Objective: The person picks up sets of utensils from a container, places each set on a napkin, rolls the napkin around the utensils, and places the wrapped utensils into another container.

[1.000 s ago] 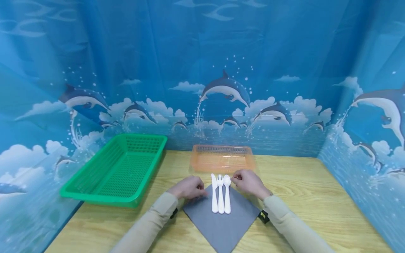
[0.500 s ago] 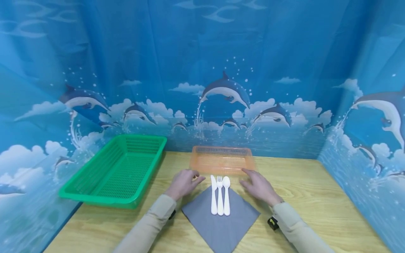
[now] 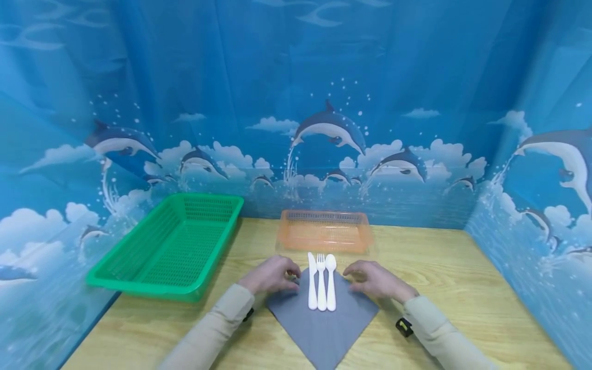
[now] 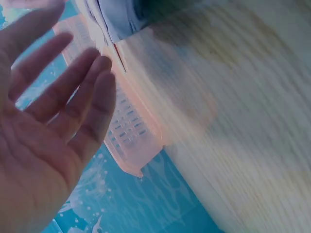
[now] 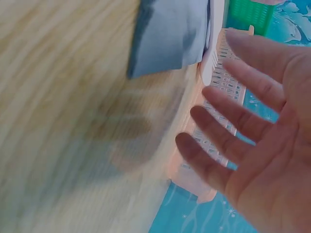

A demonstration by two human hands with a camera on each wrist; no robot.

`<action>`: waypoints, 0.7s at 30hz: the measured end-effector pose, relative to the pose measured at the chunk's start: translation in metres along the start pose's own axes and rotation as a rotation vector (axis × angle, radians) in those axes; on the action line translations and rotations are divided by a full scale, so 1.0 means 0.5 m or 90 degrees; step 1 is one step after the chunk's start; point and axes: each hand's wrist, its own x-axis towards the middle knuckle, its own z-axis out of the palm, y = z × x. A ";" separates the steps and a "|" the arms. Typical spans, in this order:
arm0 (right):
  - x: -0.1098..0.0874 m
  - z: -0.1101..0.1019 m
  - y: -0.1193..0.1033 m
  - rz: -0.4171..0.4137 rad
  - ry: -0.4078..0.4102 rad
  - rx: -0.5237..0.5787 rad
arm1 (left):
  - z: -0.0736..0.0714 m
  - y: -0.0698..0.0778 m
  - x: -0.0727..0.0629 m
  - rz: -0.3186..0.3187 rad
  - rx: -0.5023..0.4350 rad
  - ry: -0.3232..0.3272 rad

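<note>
A white plastic knife (image 3: 312,290), fork (image 3: 321,293) and spoon (image 3: 331,290) lie side by side on a dark grey cloth napkin (image 3: 324,334), their heads reaching past its far edge. My left hand (image 3: 273,275) hovers by the napkin's left side near the knife, fingers bent a little. On the opposite side, my right hand (image 3: 379,280) is close to the spoon, thumb and fingers apart. In the left wrist view the left hand (image 4: 48,126) has spread fingers and holds nothing. The right hand (image 5: 262,121) likewise holds nothing in the right wrist view.
A translucent orange basket (image 3: 287,239) stands at the table's back edge, just beyond the cutlery. The larger green basket (image 3: 139,289) sits on the left. Blue dolphin-print curtains (image 3: 277,103) enclose the wooden table (image 3: 462,298) behind and at both sides.
Both hands were at the napkin's upper edges, spread outward and away half a second ago, then came back closer to the napkin. The cutlery and napkin stay in place.
</note>
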 end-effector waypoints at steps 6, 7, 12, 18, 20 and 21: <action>-0.011 0.001 0.004 -0.056 -0.081 0.008 | 0.008 0.016 -0.011 0.033 0.014 -0.075; -0.013 0.002 0.004 -0.062 -0.089 0.009 | 0.010 0.019 -0.014 0.031 0.001 -0.091; -0.020 0.012 -0.003 -0.108 -0.110 0.011 | 0.018 0.032 -0.026 0.046 -0.083 -0.170; -0.025 0.023 -0.019 -0.131 -0.156 -0.001 | 0.020 0.048 -0.030 0.068 -0.082 -0.230; -0.028 0.025 -0.021 -0.152 -0.160 -0.004 | 0.022 0.050 -0.030 0.073 -0.078 -0.243; -0.029 0.026 -0.022 -0.158 -0.161 -0.005 | 0.024 0.051 -0.031 0.078 -0.079 -0.248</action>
